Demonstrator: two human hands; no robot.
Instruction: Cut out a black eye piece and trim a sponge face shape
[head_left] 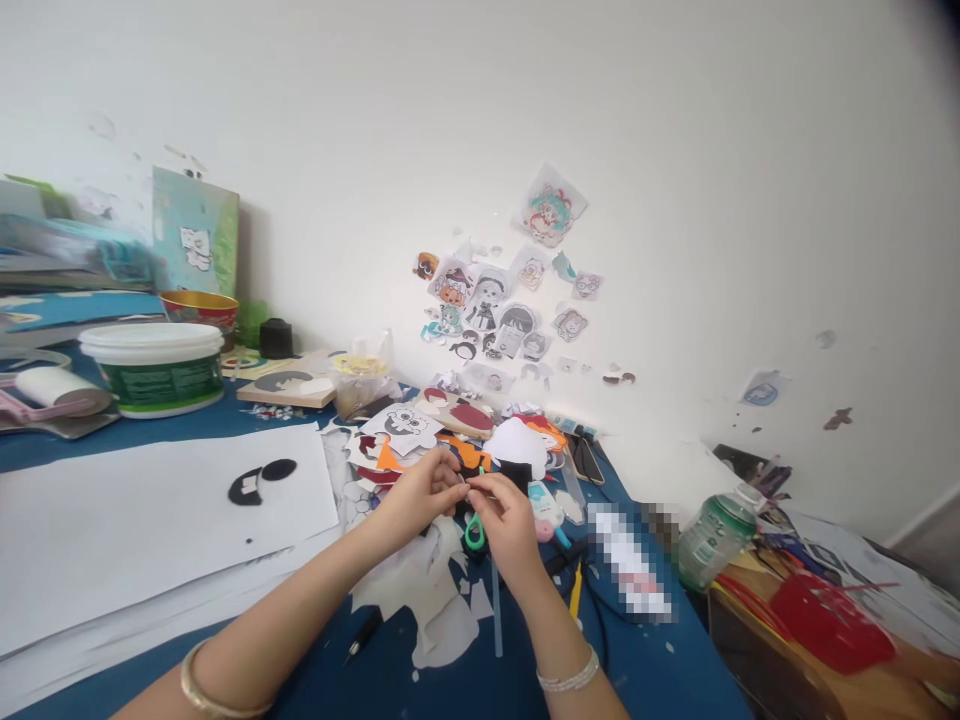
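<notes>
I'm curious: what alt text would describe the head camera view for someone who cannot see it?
A left hand and right hand meet over a blue table, the right holding green-handled scissors. Paper cutouts clutter the table and cartoon stickers dot the wall; a white tub stands at left.

Paper scraps (450, 440) crowd ahead; tub (154, 368) blocks far left; white sheet (150, 510) free.

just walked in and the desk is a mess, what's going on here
A person sits at a blue table strewn with paper cut-outs. The left hand and right hand meet over the clutter, pinching something small between the fingertips; what it is cannot be told. Green-handled scissors sit by the right hand. A white sheet with black shapes lies to the left, a white-lidded tub behind it. Cartoon stickers cover the wall.
</notes>
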